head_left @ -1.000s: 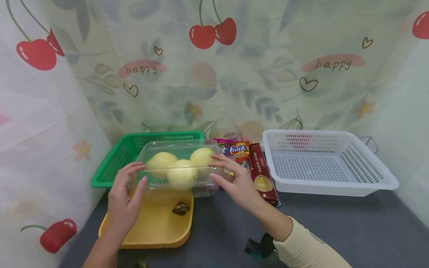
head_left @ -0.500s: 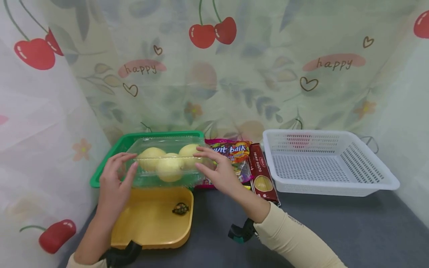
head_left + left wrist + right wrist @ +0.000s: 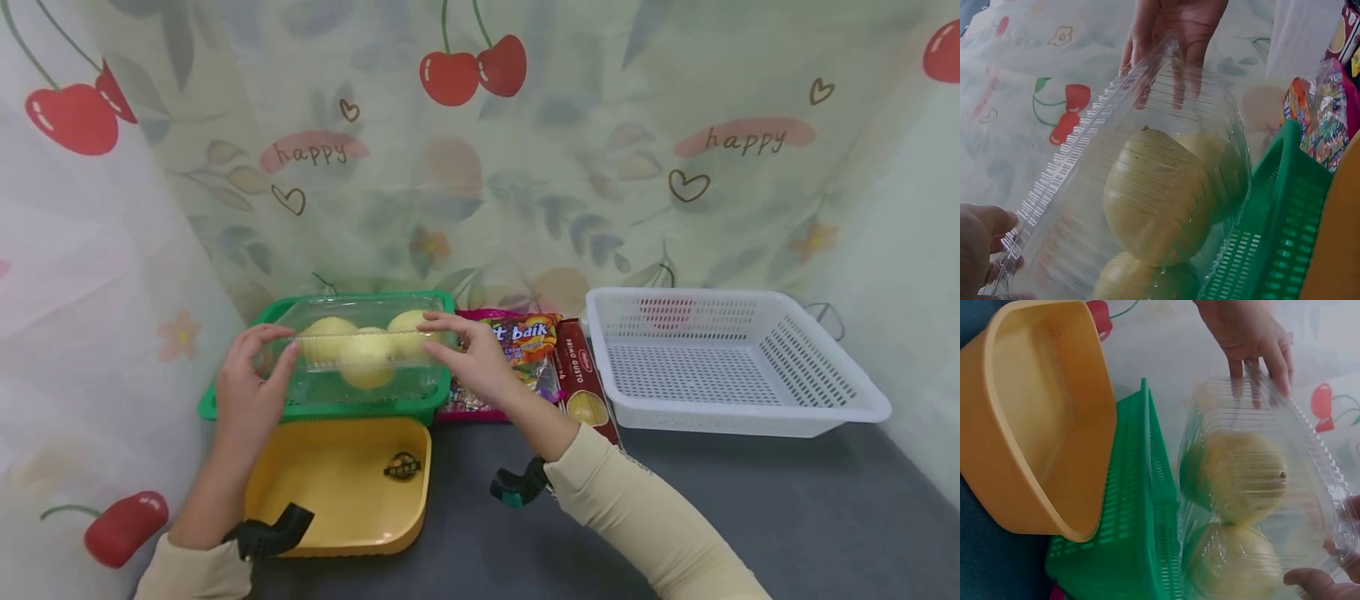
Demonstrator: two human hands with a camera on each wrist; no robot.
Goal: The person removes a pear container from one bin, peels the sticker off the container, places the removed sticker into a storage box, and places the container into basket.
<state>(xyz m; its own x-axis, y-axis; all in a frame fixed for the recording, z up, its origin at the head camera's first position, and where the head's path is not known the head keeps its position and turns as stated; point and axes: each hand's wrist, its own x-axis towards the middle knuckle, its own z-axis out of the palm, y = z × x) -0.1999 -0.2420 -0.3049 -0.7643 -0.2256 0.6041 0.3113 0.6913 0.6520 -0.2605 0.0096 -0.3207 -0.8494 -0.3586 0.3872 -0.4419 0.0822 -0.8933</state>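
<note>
A clear plastic clamshell box (image 3: 315, 386) with three pale yellow, pear-like fruits (image 3: 367, 358) inside is held at the green basket (image 3: 438, 400), overlapping its opening in the head view. Its left end is pinched between the thumb and fingers of my left hand (image 3: 251, 387). At the right end, my right hand (image 3: 480, 358) grips the box the same way. In the left wrist view the box's ribbed edge (image 3: 1066, 156) runs between both hands. The right wrist view shows the box beside and above the green basket's rim. Whether it touches the basket floor, I cannot tell.
In front of the green basket stands a yellow tray (image 3: 337, 533) with a small dark object (image 3: 402, 467) in it. To the right lie a colourful candy bag (image 3: 525, 337) and a dark red packet (image 3: 585, 383). A white basket (image 3: 735, 421) stands farther right.
Both hands have carried the clamshell box leftward and away from me, from over the yellow tray's back edge to the green basket. The candy bag shows more now.
</note>
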